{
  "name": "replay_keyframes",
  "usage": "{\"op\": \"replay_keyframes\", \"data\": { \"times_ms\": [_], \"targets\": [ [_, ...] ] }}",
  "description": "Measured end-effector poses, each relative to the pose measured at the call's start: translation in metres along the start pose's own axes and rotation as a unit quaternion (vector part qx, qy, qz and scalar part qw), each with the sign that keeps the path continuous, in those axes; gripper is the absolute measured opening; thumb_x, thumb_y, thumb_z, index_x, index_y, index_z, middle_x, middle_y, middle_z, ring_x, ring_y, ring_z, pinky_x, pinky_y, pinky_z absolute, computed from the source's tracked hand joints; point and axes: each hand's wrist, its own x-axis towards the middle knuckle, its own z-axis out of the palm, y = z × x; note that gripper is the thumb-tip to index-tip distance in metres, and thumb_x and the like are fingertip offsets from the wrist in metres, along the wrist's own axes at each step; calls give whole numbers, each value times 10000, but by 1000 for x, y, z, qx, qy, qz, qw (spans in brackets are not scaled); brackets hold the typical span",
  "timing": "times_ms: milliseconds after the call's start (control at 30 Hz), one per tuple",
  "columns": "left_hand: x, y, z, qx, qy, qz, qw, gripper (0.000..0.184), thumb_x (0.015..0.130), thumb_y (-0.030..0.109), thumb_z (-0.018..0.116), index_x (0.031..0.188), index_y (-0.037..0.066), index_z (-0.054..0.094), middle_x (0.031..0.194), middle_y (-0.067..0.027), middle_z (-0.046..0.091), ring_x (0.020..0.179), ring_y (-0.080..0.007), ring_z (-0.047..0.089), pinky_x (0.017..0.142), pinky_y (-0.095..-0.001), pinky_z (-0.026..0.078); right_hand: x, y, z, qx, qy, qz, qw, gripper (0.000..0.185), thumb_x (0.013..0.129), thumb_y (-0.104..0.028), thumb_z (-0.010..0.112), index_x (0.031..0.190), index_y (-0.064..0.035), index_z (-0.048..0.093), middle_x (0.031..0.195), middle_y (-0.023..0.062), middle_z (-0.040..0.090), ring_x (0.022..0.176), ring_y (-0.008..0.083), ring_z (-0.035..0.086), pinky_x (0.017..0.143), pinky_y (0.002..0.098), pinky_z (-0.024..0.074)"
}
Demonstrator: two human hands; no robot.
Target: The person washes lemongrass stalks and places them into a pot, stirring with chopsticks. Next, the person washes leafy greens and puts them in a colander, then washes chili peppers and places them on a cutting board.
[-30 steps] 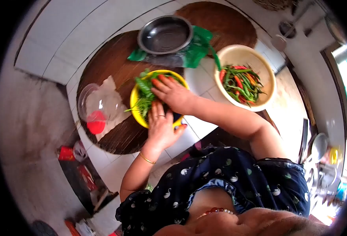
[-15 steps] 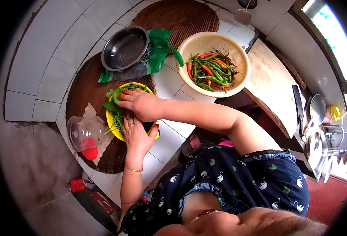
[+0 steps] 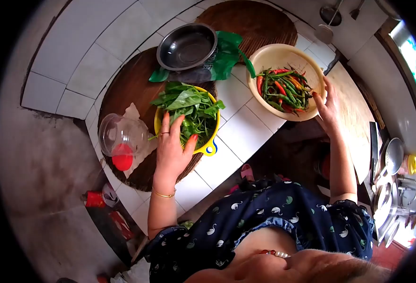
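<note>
Leafy greens [image 3: 189, 106] fill a yellow basket [image 3: 213, 137] on a round dark wooden board. My left hand [image 3: 172, 146] rests at the near left edge of the basket, fingers apart and touching the greens. Over to the right, a cream colander [image 3: 288, 53] holds red and green chillies [image 3: 285, 90]. My right hand [image 3: 329, 106] is at the colander's right rim, thumb and fingers spread around the edge; whether it bears any weight does not show.
A metal bowl [image 3: 187, 46] stands on a green plastic bag [image 3: 226, 54] behind the basket. Left of the basket are a clear plastic container [image 3: 118, 134] and a red round object [image 3: 122, 158]. A second wooden board [image 3: 250, 23] lies at the back.
My right hand has left the greens and moved right to the colander's rim. My left hand stays at the basket. The greens now stand higher and looser, and the view has shifted.
</note>
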Motion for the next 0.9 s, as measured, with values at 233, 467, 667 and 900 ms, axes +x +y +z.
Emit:
{"op": "replay_keyframes", "data": {
  "times_ms": [233, 467, 667, 900],
  "targets": [
    [5, 13, -18, -20, 4, 14, 1000, 546, 792, 129, 601, 1301, 50, 420, 1375, -291, 295, 1229, -427, 359, 997, -414, 326, -41, 94, 23, 108, -51, 325, 938, 681, 793, -313, 610, 1326, -3, 320, 1044, 175, 583, 743, 248, 600, 656, 338, 521],
    [4, 12, -19, -26, 48, 41, 998, 583, 805, 91, 575, 1335, 7, 349, 1359, -256, 341, 1252, -388, 348, 1026, -423, 288, -46, 58, 47, 477, -70, 486, 729, 303, 842, -308, 525, 1013, -58, 522, 750, 83, 618, 533, 166, 563, 436, 287, 488],
    [-3, 7, -22, -29, 109, 22, 993, 539, 833, 89, 570, 1320, -5, 361, 1355, -226, 358, 1264, -353, 336, 1039, -399, 267, -52, 53, 47, 505, -47, 441, 740, 285, 795, -154, 505, 1013, 28, 500, 784, 135, 619, 539, 206, 582, 384, 278, 469],
    [-23, 19, -24, 13, 163, 1, 987, 500, 841, 109, 575, 1295, -2, 396, 1338, -223, 379, 1258, -351, 346, 1038, -403, 266, -106, 65, -6, 547, -12, 380, 746, 285, 796, -116, 492, 1028, 49, 475, 758, 133, 592, 530, 200, 582, 370, 281, 465]
  ]
}}
